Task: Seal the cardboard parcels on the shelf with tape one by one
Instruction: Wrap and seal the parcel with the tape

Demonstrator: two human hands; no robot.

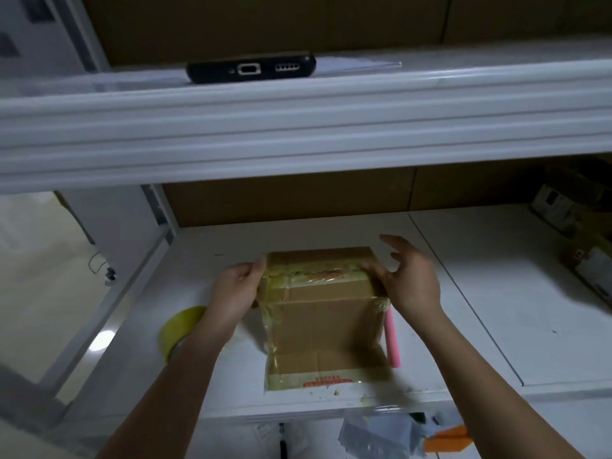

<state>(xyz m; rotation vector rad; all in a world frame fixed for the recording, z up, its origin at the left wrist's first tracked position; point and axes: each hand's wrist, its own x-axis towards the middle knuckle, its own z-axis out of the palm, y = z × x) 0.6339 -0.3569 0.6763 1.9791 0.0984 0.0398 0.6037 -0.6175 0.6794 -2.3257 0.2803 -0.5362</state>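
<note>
Taped cardboard parcel (323, 313) on white shelf (463, 293), left hand (236, 286) gripping its left top edge, right hand (409, 276) pinching its right edge, fingers spread, tape roll (178, 329) near left forearm, phone (250, 67) on upper shelf

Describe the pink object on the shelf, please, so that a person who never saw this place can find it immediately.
Look at the lower white shelf, where both hands hold a taped cardboard parcel. The pink stick lies flat against the parcel's right side, beneath the right wrist. It is the only pink, thin thing there; the yellow tape roll lies on the left.
</note>
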